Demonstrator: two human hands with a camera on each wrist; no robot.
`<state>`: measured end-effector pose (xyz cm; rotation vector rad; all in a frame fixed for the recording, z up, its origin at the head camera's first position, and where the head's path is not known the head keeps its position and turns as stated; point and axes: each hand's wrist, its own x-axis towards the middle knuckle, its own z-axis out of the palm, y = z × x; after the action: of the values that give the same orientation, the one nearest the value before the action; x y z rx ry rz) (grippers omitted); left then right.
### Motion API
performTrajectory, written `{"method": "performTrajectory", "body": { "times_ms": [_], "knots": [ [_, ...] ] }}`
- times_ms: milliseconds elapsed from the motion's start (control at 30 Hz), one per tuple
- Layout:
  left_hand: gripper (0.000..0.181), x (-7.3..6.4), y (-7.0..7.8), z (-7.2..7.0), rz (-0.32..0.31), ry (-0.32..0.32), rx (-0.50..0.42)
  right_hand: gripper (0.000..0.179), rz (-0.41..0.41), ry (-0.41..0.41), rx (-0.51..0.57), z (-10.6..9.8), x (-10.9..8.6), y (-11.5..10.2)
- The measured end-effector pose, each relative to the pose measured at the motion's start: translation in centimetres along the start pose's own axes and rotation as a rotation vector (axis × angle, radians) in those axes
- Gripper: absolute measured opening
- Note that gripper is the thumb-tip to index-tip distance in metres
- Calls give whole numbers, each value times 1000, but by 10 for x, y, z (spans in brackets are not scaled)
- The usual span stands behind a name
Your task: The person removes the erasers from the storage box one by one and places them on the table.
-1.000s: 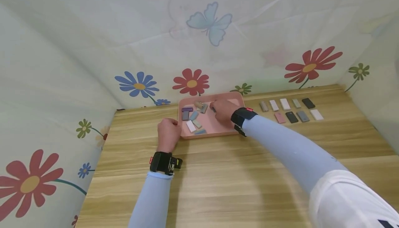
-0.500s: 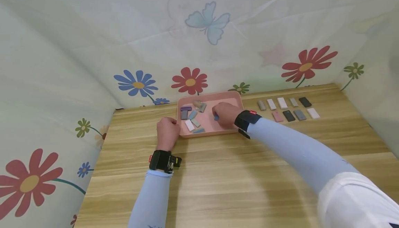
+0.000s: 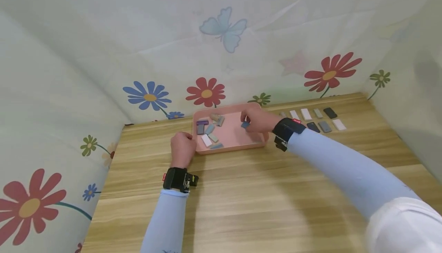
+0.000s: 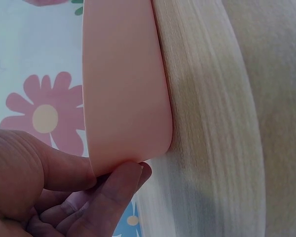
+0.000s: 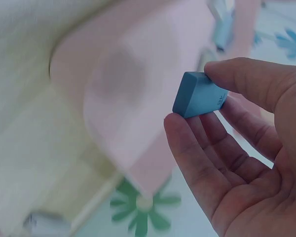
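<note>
Between the thumb and fingers of my right hand (image 3: 260,121) is a small blue eraser (image 5: 200,96), marked with a printed code on one face. That hand is over the right part of the pink tray (image 3: 233,136). My left hand (image 3: 182,149) pinches the tray's left corner, thumb at the rim and fingers against the outer wall in the left wrist view. Several erasers lie loosely in the tray's left half, among them a white eraser (image 3: 206,141), a purple eraser (image 3: 202,123), a grey eraser (image 3: 200,129) and a tan piece (image 3: 215,117).
Right of the tray, two rows of erasers lie on the wooden table (image 3: 235,191), including a black eraser (image 3: 330,113) and a white eraser (image 3: 339,124). My right forearm partly covers the near row. A flower-printed curtain (image 3: 159,45) stands behind the table.
My right hand has moved right and lifted a little inside the tray, with the blue eraser now showing at its fingertips. My left hand keeps its hold on the tray corner.
</note>
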<state>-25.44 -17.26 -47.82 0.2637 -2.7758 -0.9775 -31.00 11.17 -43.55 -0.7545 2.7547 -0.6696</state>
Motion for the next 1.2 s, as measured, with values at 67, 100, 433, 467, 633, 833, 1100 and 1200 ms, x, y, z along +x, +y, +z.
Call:
{"method": "performTrajectory", "body": {
  "times_ms": [67,100,433,467,633,833,1100,1200],
  "knots": [
    [18,0,1,0,-4,-7,-1,26,23,39,19,-16,-8,7],
    [18,0,1,0,-9,-10,-2,28,48,55,23,-24,-13,10],
    [17,1,1,2,-7,-15,-18,36,240,244,53,-68,-65,50],
    [17,1,1,2,-4,-17,-20,36,254,244,67,-68,-70,54],
    [17,-2,1,3,-6,-13,-4,36,301,228,77,-58,-87,73],
    [15,-1,0,2,24,4,3,32,362,188,105,-35,-91,85],
    [15,-2,-2,3,7,4,25,22,365,237,21,-9,-85,89],
    [15,-2,1,3,0,0,33,21,379,233,11,-5,-83,91]
  ]
}}
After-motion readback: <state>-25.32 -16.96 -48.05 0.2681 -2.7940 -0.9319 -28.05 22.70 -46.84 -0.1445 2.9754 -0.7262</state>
